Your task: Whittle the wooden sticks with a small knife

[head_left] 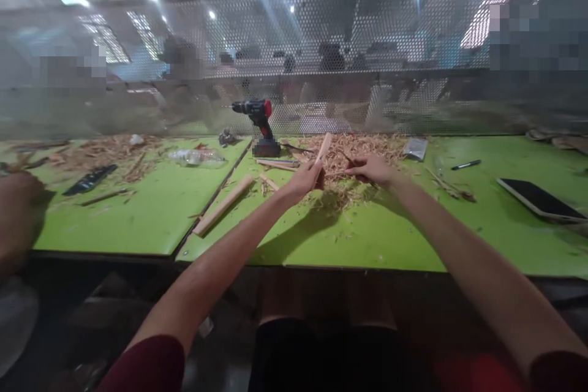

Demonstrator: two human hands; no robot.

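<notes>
Near the middle of the green table [404,245], my left hand [307,179] is closed round a pale wooden piece [324,147], whose upper end sticks up from the fingers. To its right, my right hand [367,169] pinches a thin dark tool [348,159], its far end pointing up and left; what kind of tool it is cannot be made out. The hands are a short way apart. Curly wood shavings [362,146] are heaped behind and beneath them.
A cordless drill [263,125] stands behind my left hand. A wooden strip [223,205] lies at left, beyond it a plastic bottle [195,157]. At right are a pen [466,165] and a tablet [542,197]. Another person's hand [21,208] is at far left. Perforated mesh stands behind.
</notes>
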